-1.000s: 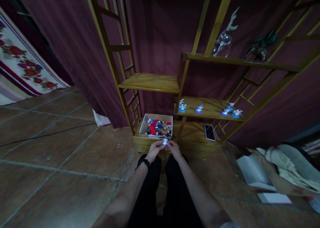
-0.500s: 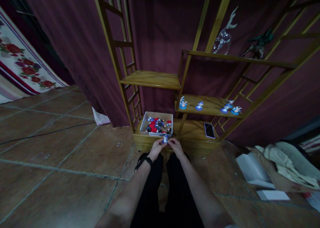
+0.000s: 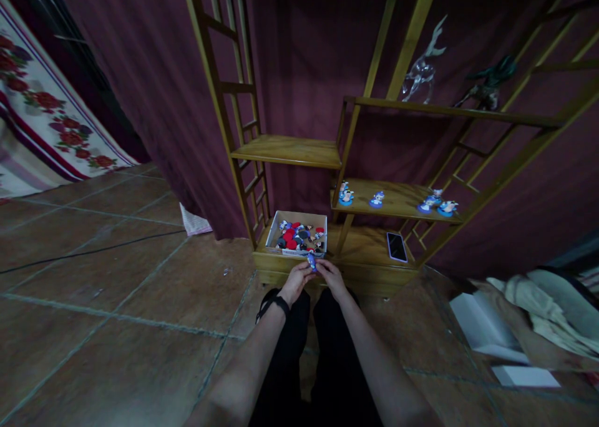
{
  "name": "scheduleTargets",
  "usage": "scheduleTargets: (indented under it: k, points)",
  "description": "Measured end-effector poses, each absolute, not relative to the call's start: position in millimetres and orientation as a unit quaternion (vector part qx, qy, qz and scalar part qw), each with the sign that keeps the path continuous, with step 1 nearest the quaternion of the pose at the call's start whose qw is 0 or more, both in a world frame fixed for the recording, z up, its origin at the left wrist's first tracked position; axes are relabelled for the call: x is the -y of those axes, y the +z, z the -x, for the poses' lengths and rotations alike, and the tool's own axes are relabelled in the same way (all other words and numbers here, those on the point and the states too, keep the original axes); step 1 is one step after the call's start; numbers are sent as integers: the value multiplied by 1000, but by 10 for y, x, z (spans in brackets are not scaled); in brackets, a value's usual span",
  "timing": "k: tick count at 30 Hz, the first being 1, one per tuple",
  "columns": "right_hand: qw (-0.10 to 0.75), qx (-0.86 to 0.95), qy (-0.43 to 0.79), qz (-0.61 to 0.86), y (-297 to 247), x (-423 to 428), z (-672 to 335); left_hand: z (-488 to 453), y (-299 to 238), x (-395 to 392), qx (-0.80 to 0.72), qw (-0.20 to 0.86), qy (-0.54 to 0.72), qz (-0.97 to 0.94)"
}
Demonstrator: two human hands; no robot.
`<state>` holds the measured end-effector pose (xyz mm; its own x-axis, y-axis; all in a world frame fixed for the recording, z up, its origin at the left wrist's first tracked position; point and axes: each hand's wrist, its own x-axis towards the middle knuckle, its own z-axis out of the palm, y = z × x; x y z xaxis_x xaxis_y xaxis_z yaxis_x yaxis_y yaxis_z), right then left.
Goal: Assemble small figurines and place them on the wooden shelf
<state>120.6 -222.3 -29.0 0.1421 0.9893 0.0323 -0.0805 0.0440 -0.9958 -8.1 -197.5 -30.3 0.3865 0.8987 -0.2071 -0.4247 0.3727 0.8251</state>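
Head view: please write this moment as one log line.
left hand: holds figurine | right hand: holds it too | box: on bottom shelf

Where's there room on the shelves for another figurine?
The left shelf is bare. The bottom shelf has room between the cardboard box and smartphone. It's crowded inside the cardboard box and where figurines cluster at the right end of the middle shelf.

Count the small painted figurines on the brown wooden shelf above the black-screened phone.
6 visible: two figurines, one behind the other, at the left; one purple-based figurine left of centre; three clustered figurines at the right. Others may be hidden.
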Motion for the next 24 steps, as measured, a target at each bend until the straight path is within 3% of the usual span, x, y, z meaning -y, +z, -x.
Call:
scheduleTargets:
  k: [13, 24]
  points:
    - [568, 428, 500, 495, -321, 2227, -1183, 5, -335, 1951, -411, 669, 466, -407]
    - [562, 451, 424, 549, -445, 2138, -1184, -2, -446, 1877, -479, 550, 498, -469]
